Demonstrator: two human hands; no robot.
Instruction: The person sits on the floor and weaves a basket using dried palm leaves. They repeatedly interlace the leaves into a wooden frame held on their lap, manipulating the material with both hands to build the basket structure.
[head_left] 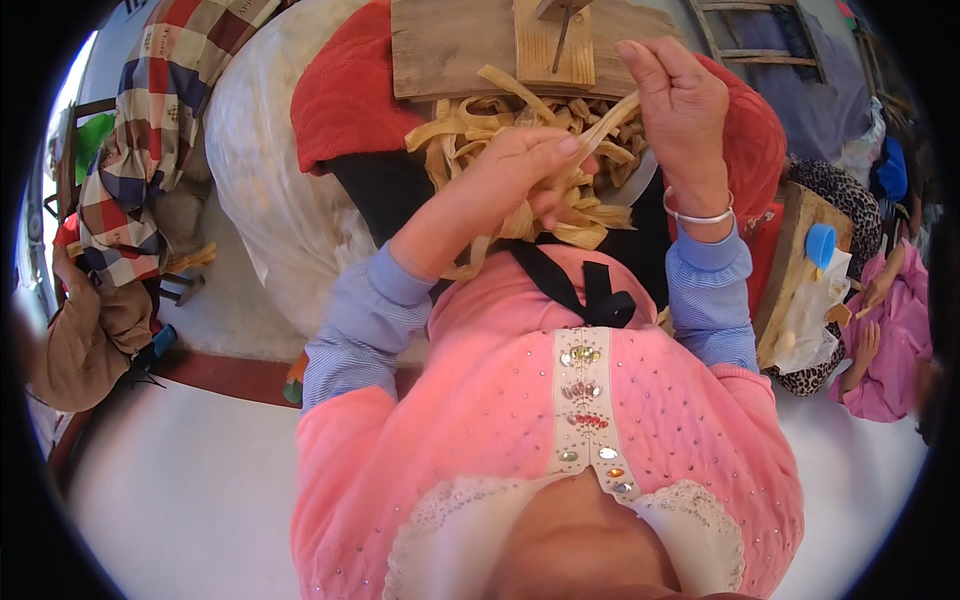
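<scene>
A flat, pale tan fibrous strip [608,122] is stretched between my two hands. My left hand [535,170] is closed round its lower part, thumb on top. Higher and to the right, my right hand [685,105] pinches the upper end, a bangle on its wrist. Beneath them a heap of tan strips [462,125] and shorter pieces rests over my lap, some hanging over the near side. Just beyond stands a wooden board [450,50] with a smaller wood block [553,55] and a thin dark metal piece [563,38] upright on it.
A large white plastic-wrapped bundle [270,150] is at my left. Farther left sits a person beside checked cloth [160,90]. On the right, a wooden box top [825,210] bears a blue cup [820,245] and a plastic bag [808,320]; a person in pink [890,340] works beyond.
</scene>
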